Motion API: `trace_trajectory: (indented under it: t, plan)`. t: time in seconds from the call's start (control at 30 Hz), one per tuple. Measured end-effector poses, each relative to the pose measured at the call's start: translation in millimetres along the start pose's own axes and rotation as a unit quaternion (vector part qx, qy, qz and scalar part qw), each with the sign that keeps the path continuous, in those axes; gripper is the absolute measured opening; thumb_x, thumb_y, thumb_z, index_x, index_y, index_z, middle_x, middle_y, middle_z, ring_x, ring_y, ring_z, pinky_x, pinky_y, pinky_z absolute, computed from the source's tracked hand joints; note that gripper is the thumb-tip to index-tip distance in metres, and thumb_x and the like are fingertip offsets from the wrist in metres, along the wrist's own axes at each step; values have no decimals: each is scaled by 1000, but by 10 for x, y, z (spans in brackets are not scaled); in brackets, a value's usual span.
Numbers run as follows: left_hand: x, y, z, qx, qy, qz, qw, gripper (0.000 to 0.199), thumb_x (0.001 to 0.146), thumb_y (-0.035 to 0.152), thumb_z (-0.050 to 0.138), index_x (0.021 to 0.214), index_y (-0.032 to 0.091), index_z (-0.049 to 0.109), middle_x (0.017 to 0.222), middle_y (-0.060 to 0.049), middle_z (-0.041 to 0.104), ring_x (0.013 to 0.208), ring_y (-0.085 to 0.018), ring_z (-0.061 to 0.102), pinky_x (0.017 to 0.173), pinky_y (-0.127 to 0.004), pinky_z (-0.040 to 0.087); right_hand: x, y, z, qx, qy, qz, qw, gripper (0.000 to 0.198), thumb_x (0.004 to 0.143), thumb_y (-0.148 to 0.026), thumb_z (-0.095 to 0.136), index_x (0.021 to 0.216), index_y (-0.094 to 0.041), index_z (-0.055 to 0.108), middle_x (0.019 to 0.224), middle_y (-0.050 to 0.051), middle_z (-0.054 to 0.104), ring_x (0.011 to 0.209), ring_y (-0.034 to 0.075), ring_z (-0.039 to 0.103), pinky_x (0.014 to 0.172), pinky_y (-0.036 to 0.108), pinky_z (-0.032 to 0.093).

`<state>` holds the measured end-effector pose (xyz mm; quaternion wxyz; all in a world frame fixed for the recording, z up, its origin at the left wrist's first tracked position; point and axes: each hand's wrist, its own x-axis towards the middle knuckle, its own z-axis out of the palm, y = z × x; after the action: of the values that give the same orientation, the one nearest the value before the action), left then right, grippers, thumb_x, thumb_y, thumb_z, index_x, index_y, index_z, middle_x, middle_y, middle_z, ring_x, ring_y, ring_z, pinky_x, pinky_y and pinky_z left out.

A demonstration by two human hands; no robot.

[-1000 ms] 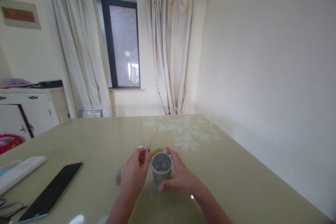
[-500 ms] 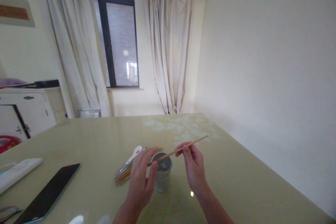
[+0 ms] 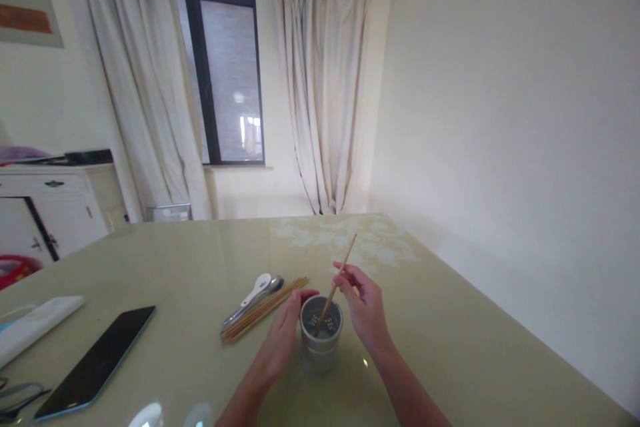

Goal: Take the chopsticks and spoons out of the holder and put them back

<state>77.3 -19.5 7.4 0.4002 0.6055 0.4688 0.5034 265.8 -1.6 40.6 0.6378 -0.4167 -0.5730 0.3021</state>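
Note:
A grey metal utensil holder [image 3: 320, 345] with holes in its bottom stands upright on the table. My left hand [image 3: 284, 333] curls round its left and far side, steadying it at the rim. In a pinch between thumb and fingers, my right hand [image 3: 364, 300] holds a wooden chopstick [image 3: 347, 252], tilted, its lower end down inside the holder. Left of the holder lies a bundle of chopsticks [image 3: 265, 310]. Alongside the bundle are metal spoons [image 3: 274, 285] and a white spoon [image 3: 257, 288].
A black tablet or phone [image 3: 97, 360] lies on the left of the table [image 3: 200, 260]. Near it are a white long object [image 3: 43, 327] and scissors [image 3: 20, 397]. A white wall [image 3: 510, 147] runs along the right side.
My left hand has left the chopstick and moved onto the holder, which sits slightly further right. My right hand has tipped the chopstick steeper, its lower end now inside the holder.

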Motion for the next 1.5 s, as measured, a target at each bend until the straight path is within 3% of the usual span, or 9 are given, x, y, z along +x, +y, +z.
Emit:
trace_trajectory:
  t: [0.1,0.27,0.37,0.77,0.93,1.13,1.23,1.37,1.5]
  plan:
    - [92,-58,-172,174,74,26,982,57,107,53,28,107,20,75,104,-12,80,100,-29,73,93,-44,56,-8,12,19,-10,-38,8,999,51,94,-63,68,114,-18,82,86,9,81,83,28,74,80,38,59]
    - [112,-155,-407,568,100,2,817,31,105,25,43,105,22,74,113,-12,78,113,-31,69,94,-42,48,-33,63,72,-23,-70,5,997,53,96,-66,65,113,-18,83,86,9,81,80,27,74,77,36,59]
    - [92,-168,-420,621,64,-22,781,32,107,23,41,109,21,73,118,-12,76,116,-30,68,94,-41,47,-35,88,92,-24,-75,7,997,53,95,-66,67,111,-18,83,85,9,81,78,26,74,76,36,58]
    - [102,-158,-387,582,11,-33,812,23,104,24,48,106,19,70,116,-12,74,116,-30,67,100,-43,47,-12,201,122,19,-67,54,996,59,93,-73,62,98,-18,84,82,9,78,75,23,69,71,34,53]
    - [136,-288,-345,570,63,31,819,25,104,23,45,99,18,69,107,-13,74,108,-31,68,95,-42,50,12,417,144,45,-43,141,988,62,84,-78,69,85,-17,82,76,9,76,72,24,68,68,33,52]
    - [113,-214,-115,389,22,70,918,24,105,28,41,102,22,64,108,-9,74,97,-23,74,82,-32,53,-51,482,244,116,-138,198,963,54,69,-69,88,87,-18,83,81,8,80,79,28,75,76,38,56]
    - [72,-138,-48,339,-22,58,939,25,105,29,41,106,23,65,114,-7,75,98,-21,75,81,-29,54,-87,477,292,162,-145,218,951,53,67,-63,93,91,-18,81,84,8,81,80,27,76,76,37,57]
    - [93,-149,-127,373,-7,105,922,34,107,23,36,112,24,70,117,-8,76,108,-22,72,93,-32,53,-1,427,199,211,-64,209,953,46,68,-57,94,90,-20,79,91,7,81,83,23,74,76,32,55]
    - [144,-225,-301,522,90,56,846,36,107,16,35,117,21,70,114,-10,75,109,-25,71,94,-36,51,237,292,-170,231,92,155,956,43,67,-54,96,91,-23,79,95,4,81,90,20,74,74,27,54]
